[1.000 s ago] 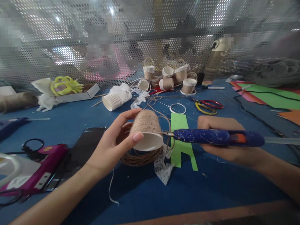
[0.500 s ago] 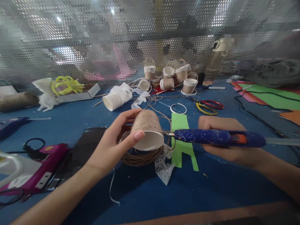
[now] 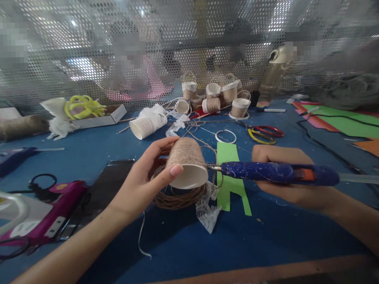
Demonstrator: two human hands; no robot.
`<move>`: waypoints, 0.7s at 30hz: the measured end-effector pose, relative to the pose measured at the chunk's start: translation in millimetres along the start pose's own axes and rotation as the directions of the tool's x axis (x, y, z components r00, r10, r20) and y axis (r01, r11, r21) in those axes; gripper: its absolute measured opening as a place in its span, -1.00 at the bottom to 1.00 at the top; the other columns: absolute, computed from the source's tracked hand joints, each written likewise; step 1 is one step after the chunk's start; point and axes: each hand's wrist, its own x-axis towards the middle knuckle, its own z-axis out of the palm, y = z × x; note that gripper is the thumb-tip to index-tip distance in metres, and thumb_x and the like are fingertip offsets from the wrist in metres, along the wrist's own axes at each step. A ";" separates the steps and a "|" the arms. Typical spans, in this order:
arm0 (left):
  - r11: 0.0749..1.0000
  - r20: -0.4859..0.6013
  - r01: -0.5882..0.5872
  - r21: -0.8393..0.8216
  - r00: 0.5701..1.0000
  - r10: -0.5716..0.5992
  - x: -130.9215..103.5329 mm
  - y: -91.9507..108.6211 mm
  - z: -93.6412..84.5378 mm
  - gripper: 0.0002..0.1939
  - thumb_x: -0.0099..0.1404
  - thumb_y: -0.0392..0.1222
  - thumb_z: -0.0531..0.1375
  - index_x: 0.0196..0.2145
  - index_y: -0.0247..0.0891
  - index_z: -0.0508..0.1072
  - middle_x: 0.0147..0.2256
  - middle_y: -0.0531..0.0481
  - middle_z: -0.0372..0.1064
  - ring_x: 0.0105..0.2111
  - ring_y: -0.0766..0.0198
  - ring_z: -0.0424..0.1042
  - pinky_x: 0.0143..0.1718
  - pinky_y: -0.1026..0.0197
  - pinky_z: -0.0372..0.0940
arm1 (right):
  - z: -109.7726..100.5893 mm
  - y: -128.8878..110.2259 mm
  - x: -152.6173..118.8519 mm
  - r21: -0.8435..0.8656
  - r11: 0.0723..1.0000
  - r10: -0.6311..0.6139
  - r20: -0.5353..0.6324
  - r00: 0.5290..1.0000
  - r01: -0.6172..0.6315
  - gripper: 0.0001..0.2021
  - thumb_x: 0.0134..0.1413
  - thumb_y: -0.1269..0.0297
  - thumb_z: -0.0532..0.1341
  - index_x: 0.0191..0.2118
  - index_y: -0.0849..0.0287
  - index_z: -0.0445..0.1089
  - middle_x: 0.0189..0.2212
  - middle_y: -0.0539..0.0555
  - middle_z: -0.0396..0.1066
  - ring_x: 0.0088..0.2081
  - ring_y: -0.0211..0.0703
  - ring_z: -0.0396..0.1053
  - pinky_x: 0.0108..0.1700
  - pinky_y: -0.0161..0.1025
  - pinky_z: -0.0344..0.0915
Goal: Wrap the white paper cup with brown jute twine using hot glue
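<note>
My left hand (image 3: 147,178) is closed round a paper cup (image 3: 186,156) wrapped in twine, its white open mouth tilted toward me. In my right hand (image 3: 281,157) is a blue glue gun (image 3: 255,171), its metal nozzle at the cup's right side by the rim. A clear glue stick juts from the gun's back end. Under the cup lies a coil of brown twine (image 3: 176,200), and a loose strand loops off to the right. White lace (image 3: 208,216) and a cut strip of green paper (image 3: 227,178) lie beside the coil.
Several twine-wrapped little baskets (image 3: 229,93) stand at the back by a perforated metal screen (image 3: 161,35). Stacked paper cups (image 3: 145,126), scissors (image 3: 265,134) and a white ring (image 3: 225,136) lie nearer. A phone (image 3: 111,182), magenta power strip (image 3: 67,200) and second glue gun (image 3: 16,158) are at left.
The glue gun and my right hand have shifted very slightly right. The nozzle stays at the cup's edge, and my left hand keeps its hold.
</note>
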 end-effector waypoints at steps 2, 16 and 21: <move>1.000 0.004 -0.005 0.002 1.000 0.005 0.5 -1.3 0.0 -0.31 0.28 0.31 0.27 0.20 -0.15 0.37 0.20 -0.20 0.39 0.21 -0.17 0.36 0.16 -0.07 0.40 | -0.2 1.0 -0.6 -0.006 1.000 0.000 0.008 1.000 0.000 -0.75 0.07 0.46 0.26 -0.51 0.10 0.20 -0.57 -0.11 0.24 -0.56 -0.31 0.20 -0.53 -0.31 0.10; 0.983 0.049 -0.100 0.154 0.994 0.094 0.7 0.7 -2.3 -0.35 0.33 0.25 0.25 0.22 -0.17 0.34 0.24 -0.17 0.36 0.19 -0.12 0.39 0.18 -0.01 0.38 | -1.7 8.1 -4.2 -0.052 0.999 0.006 0.035 0.999 -0.004 -0.76 0.09 0.46 0.26 -0.47 0.08 0.20 -0.54 -0.13 0.25 -0.53 -0.32 0.21 -0.51 -0.30 0.13; 0.981 0.082 -0.085 0.172 0.994 0.071 0.9 -1.1 -2.9 -0.34 0.35 0.24 0.24 0.24 -0.21 0.32 0.24 -0.20 0.36 0.18 -0.07 0.42 0.13 0.04 0.43 | 0.0 6.4 -1.7 -0.052 0.998 -0.022 0.017 1.000 0.022 -0.76 0.10 0.41 0.25 -0.50 0.08 0.19 -0.56 -0.12 0.24 -0.55 -0.31 0.20 -0.53 -0.29 0.13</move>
